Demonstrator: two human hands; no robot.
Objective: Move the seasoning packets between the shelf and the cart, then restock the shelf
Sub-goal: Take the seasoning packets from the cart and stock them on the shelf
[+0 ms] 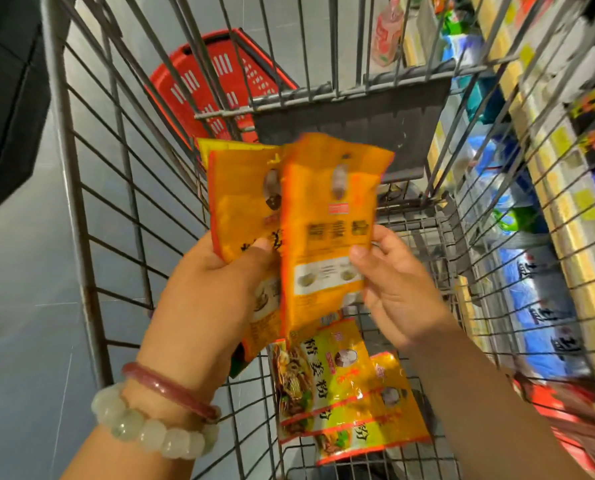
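Observation:
Above the wire cart [92, 209] I hold a fan of orange seasoning packets [240, 209]. My left hand [216, 285] grips the stack from the left, thumb across the fronts. My right hand [393, 282] pinches the lower right edge of the front orange packet [327, 216], thumb on its face. Several yellow seasoning packets [344, 393] with food pictures lie overlapping on the cart's bottom grid, just below my hands. The shelf [545, 188] runs along the right side beyond the cart wall, stocked with blue and white bags.
A red plastic basket [216, 74] sits on the grey floor ahead of the cart. The cart's dark folding flap [351, 123] stands behind the packets. A bottle [388, 32] shows through the bars at top. A dark object fills the left edge.

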